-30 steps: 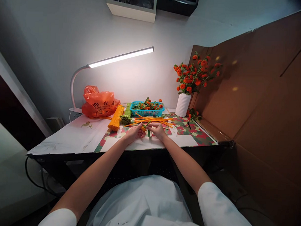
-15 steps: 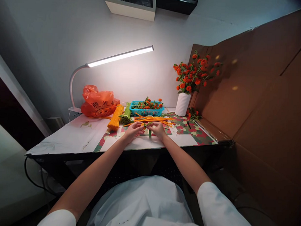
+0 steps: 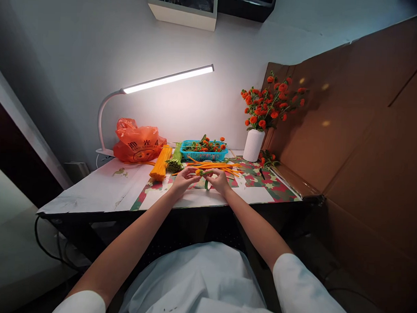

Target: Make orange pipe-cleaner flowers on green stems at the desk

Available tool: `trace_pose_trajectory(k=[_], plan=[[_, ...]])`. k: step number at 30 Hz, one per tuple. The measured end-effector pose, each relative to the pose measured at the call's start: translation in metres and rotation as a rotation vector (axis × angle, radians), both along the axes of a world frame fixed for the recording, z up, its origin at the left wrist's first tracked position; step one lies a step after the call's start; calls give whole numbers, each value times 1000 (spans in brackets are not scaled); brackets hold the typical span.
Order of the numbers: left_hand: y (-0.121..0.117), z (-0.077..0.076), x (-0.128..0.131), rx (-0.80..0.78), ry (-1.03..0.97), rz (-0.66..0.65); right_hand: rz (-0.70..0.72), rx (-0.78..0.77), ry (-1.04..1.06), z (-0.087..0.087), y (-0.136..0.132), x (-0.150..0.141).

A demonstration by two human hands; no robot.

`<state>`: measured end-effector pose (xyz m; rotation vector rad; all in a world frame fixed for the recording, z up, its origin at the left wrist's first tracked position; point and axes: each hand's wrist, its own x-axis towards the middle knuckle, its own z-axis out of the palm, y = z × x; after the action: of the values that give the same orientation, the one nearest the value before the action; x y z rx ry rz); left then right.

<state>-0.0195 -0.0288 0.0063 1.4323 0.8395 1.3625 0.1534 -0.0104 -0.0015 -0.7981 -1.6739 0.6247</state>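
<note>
My left hand (image 3: 181,180) and my right hand (image 3: 220,181) meet over the patterned mat (image 3: 262,182) near the table's front edge. Both pinch a small pipe-cleaner flower (image 3: 201,174) with an orange head and a green stem that hangs down between them. Loose orange pipe cleaners (image 3: 215,166) lie just behind the hands.
An orange bundle (image 3: 161,163) and a green bundle (image 3: 175,159) of pipe cleaners lie at the left. Behind them are an orange plastic bag (image 3: 137,145), a blue basket (image 3: 204,151) of finished flowers, and a white vase (image 3: 253,145) of orange flowers. A desk lamp (image 3: 163,80) arches overhead. Cardboard (image 3: 359,134) walls the right side.
My left hand's fingers have lifted and shifted slightly around the flower's head. The right hand has stayed in place on the stem.
</note>
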Motion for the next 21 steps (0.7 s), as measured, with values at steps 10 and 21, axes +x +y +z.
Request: trace_pose_trajectory(k=[10,21], plan=[[-2,0,3,165,97,79,38,-153,123,1,-4,-1],[-7,0,5,303,209,186,48,-186,132,2,0,-4]])
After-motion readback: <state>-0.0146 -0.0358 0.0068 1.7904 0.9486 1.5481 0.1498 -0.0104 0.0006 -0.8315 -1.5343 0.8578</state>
